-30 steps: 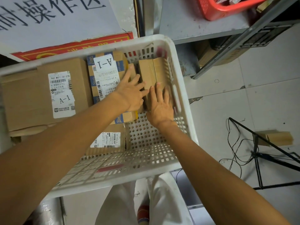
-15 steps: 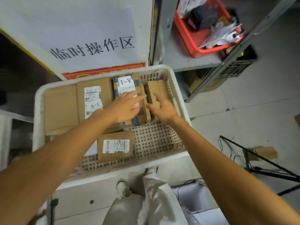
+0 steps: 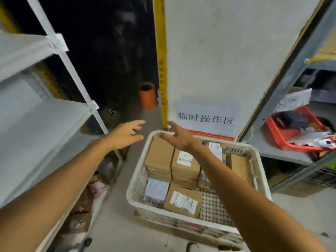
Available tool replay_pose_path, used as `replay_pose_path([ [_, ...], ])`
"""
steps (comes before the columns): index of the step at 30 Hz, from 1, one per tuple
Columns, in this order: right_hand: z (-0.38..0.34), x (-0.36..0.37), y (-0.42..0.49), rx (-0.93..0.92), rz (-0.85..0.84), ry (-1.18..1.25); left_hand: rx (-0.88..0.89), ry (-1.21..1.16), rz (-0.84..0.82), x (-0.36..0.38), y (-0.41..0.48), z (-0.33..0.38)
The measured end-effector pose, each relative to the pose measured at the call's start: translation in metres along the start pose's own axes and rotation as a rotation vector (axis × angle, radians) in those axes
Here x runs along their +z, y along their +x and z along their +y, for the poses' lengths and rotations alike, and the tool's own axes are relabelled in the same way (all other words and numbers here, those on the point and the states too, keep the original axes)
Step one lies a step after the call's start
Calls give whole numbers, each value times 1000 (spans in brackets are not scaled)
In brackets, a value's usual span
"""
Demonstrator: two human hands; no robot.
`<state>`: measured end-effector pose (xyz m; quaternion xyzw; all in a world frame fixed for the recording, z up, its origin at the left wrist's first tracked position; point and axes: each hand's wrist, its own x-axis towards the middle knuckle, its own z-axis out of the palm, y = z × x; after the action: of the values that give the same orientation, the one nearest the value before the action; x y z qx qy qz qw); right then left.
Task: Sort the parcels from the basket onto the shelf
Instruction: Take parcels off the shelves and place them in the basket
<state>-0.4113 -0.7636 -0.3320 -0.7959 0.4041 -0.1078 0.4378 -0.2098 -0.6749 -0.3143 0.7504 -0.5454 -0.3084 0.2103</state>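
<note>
Below us, white basket (image 3: 212, 206) on floor, cardboard parcels (image 3: 185, 164) inside, our left hand (image 3: 127, 135) beside it, right hand (image 3: 177, 137) over its far rim, fingers spread, holding nothing, grey shelf (image 3: 45, 124) leftward

Two hands (image 3: 125, 135) (image 3: 179, 138), one basket (image 3: 131, 195), at least six parcels (image 3: 158, 155) (image 3: 185, 165) (image 3: 215, 151) (image 3: 238, 166) (image 3: 157, 190) (image 3: 183, 201), one red tray (image 3: 278, 138).

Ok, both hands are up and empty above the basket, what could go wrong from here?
1. The parcels sit packed tight at the far end of the basket; pulling one may drag its neighbours.
2. The right forearm partly covers the A-1 label, so a misread could send a parcel to the wrong shelf.
3. The basket stands on the aisle floor: a trip risk.
</note>
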Motion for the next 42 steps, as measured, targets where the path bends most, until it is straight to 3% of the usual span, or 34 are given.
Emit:
replay_pose_path([
  [9, -158, 40, 37, -455, -247, -88, -264, 126, 357, -126, -149, -39],
  [13, -215, 76, 27, -616, -420, -79, -374, 188, 582, -144, -228, -46],
  [17, -263, 118, 5, -758, -541, -47, -523, 238, 683, -145, -308, -44],
  [28, -392, 254, -136, -1116, -830, -134, -991, 200, 973, -126, -515, -27],
  [33, -446, 307, -203, -1283, -926, -101, -1067, 229, 1037, -116, -596, -25],
  [42, -542, 409, -304, -1497, -938, -113, -1214, 307, 1210, -138, -746, -54],
])
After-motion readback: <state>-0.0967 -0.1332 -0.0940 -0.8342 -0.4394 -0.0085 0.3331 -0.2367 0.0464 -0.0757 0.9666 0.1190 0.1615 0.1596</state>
